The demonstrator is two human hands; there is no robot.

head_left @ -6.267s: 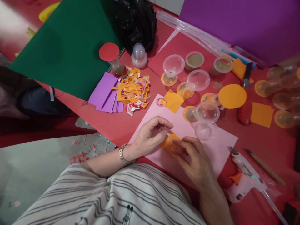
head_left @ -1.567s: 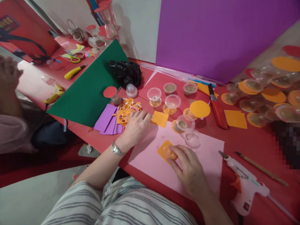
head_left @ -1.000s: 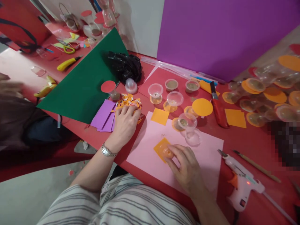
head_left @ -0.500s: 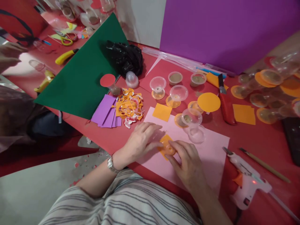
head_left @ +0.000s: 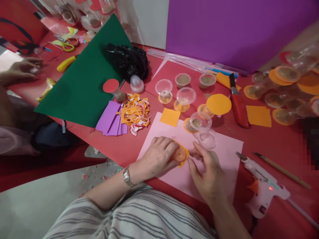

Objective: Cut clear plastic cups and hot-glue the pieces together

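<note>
A small clear plastic cup rests on an orange paper square above the pink sheet. My left hand is closed on the cup and paper from the left, partly hiding both. At the right edge of the paper is my right hand, its thumb and forefinger apart; whether a fingertip touches the paper I cannot tell. Just beyond are a clear cup and a joined pair of cups on an orange base. Another orange square overlaps the sheet's far edge.
A hot glue gun with a lit red light and a thin craft knife lie at right. Farther back is a red-handled cutter. Orange scraps and purple cards lie left. Another person's hand shows far left.
My left hand has moved right and closed on the cup and orange paper. My right hand has let go of the cup and shifted right, its fingers spreading.
</note>
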